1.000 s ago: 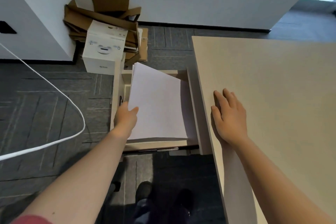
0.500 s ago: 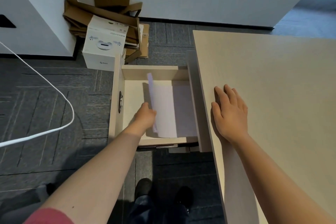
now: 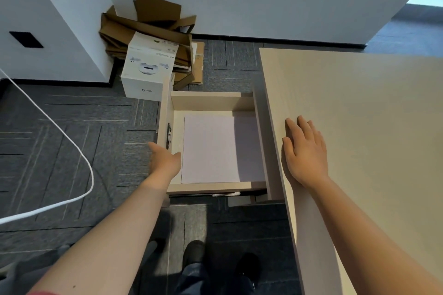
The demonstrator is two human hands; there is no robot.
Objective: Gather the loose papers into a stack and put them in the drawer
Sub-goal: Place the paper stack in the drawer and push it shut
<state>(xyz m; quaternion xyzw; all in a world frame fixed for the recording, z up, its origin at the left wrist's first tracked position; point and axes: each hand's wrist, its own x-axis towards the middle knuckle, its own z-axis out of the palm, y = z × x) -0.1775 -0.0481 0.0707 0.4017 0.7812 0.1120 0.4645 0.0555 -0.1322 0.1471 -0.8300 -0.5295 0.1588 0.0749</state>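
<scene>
**Paper stack lying in the open drawer; both hands empty**

Head view. The drawer (image 3: 211, 100) stands pulled out from under the left edge of the bench (image 3: 359, 112), its light wooden walls visible on all sides. The stack of papers (image 3: 208, 148) lies flat on the drawer floor, square to the walls, with bare floor showing along its far and right sides; its near edge sits close to the drawer's near wall. The left hand (image 3: 165, 160) hovers at the drawer's front panel, fingers spread apart and gripping nothing, its fingertips just beside the left edge of the papers; whether they touch the sheets cannot be told. A dark handle (image 3: 169, 135) is set on the front panel just beyond this hand. The right hand (image 3: 305, 151) rests palm down on the bench top near its left edge, fingers extended and slightly apart, holding nothing. On the grey carpet floor (image 3: 72, 139) beyond the drawer stands a white PICO box (image 3: 148, 69), with flattened cardboard (image 3: 148, 21) piled behind it against the wall. A white cable (image 3: 79, 151) curves across the floor at left. The person's shoes (image 3: 194, 251) appear at the bottom edge.
</scene>
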